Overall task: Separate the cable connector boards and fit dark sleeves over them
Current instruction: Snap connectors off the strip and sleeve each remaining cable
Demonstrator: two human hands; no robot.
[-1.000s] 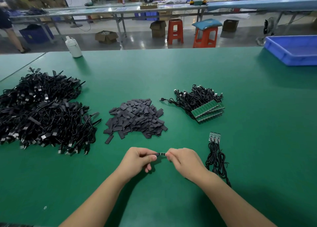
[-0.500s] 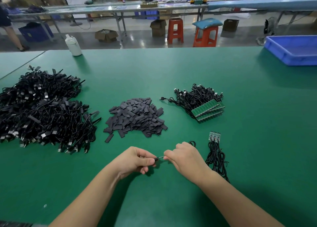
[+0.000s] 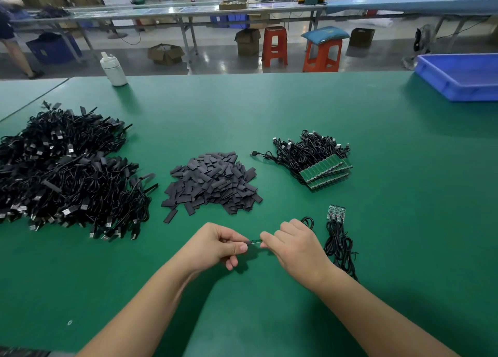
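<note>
My left hand [image 3: 215, 246] and my right hand [image 3: 293, 245] pinch the two ends of one small connector board [image 3: 255, 241] just above the green table. A loop of its black cable [image 3: 308, 221] shows behind my right hand. Whether a sleeve is on the board I cannot tell. A heap of dark sleeves [image 3: 213, 184] lies beyond my hands. To its right sits a bundle of cables with joined green boards [image 3: 326, 172]. A few separated boards with cables [image 3: 336, 214] lie right of my right hand.
A large pile of black cables [image 3: 62, 173] covers the left of the table. A white bottle [image 3: 113, 68] stands at the far edge. A blue tray [image 3: 463, 76] sits at the far right. Stools and benches stand beyond the table.
Both hands have stayed in place, still pinching the small board. The cable loop came into view behind my right hand.
</note>
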